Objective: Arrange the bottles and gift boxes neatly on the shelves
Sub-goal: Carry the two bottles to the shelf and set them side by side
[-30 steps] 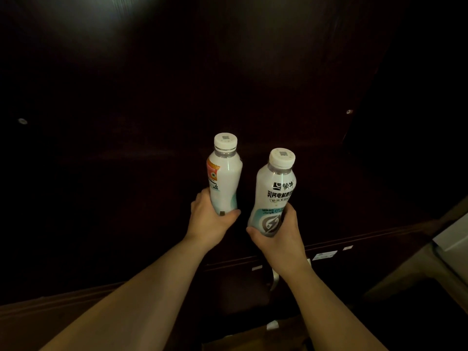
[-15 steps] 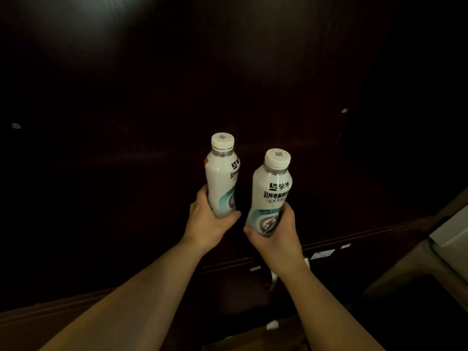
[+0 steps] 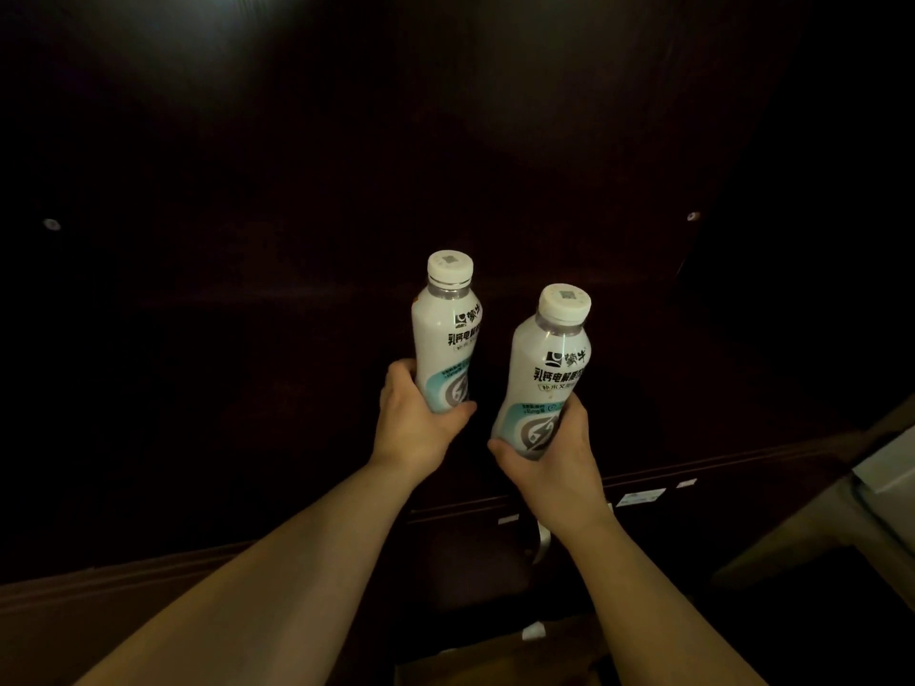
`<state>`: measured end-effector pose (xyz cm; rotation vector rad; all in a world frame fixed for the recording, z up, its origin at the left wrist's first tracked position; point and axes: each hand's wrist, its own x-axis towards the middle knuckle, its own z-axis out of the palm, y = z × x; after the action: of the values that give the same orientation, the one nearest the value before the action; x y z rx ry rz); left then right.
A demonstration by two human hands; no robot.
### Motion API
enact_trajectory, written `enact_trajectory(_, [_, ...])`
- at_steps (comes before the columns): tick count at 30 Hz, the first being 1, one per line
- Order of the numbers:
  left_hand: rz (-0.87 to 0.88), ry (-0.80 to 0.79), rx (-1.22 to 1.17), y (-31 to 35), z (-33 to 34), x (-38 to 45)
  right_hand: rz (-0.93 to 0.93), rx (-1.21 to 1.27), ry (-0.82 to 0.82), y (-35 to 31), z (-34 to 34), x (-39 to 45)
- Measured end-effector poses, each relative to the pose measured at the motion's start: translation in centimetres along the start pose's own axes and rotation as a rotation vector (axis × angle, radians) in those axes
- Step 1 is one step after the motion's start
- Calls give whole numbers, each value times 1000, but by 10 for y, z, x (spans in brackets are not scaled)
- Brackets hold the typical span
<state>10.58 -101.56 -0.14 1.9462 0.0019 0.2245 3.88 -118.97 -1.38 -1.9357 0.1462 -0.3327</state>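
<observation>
I hold two white drink bottles with white caps and black lettering inside a dark wooden shelf bay. My left hand [image 3: 418, 423] grips the base of the left bottle [image 3: 448, 334], which stands upright with its label facing me. My right hand [image 3: 549, 453] grips the lower part of the right bottle [image 3: 549, 378], tilted slightly to the right. The two bottles are side by side and apart. Whether their bases touch the shelf board [image 3: 297, 487] is hidden by my hands.
The dark shelf's front edge [image 3: 742, 462] carries small white price tags [image 3: 641, 498]. Two shelf pegs [image 3: 51, 223] sit on the side walls. A light-coloured surface [image 3: 886, 467] stands at the right. A cardboard box [image 3: 495, 660] lies below my arms.
The left bottle has been turned so its printed label faces me instead of its orange side. Both bottles shifted slightly up and deeper into the shelf.
</observation>
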Motion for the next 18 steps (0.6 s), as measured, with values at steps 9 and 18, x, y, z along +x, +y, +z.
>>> enact_trajectory(9, [24, -43, -30, 1, -4, -3, -13, -20, -24, -4, -2, -1])
enact_trajectory(18, [76, -78, 26, 2, -3, -5, -11, -49, -38, -4, -4, 0])
